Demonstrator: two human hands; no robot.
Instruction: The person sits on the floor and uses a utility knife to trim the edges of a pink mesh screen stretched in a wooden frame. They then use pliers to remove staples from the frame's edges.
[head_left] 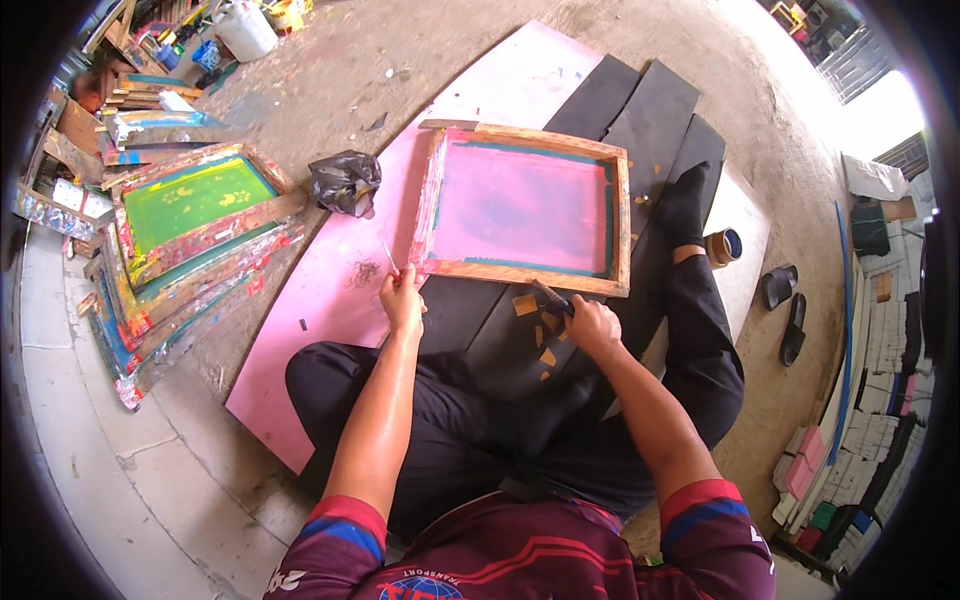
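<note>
In front of me lies a wooden screen-printing frame (622, 215) with pink mesh (520, 200) and teal edging. My left hand (402, 300) is closed round a thin red-handled screwdriver (390, 258), its slim shaft pointing up beside the frame's near left corner. My right hand (592, 325) grips a dark-handled tool (549, 294); its head is at the frame's near edge, and its exact kind is unclear. Small dark bits (366, 273) lie in a heap left of the frame. Torn tan pieces (525, 305) are scattered on the black sheets (465, 310) between my hands.
A pink board (310, 380) lies under the black sheets. Left are a black plastic bag (346, 183) and stacked paint-stained frames, the top one with green mesh (190, 205). By my outstretched foot stands a small round can (722, 247); black sandals (793, 330) lie farther right.
</note>
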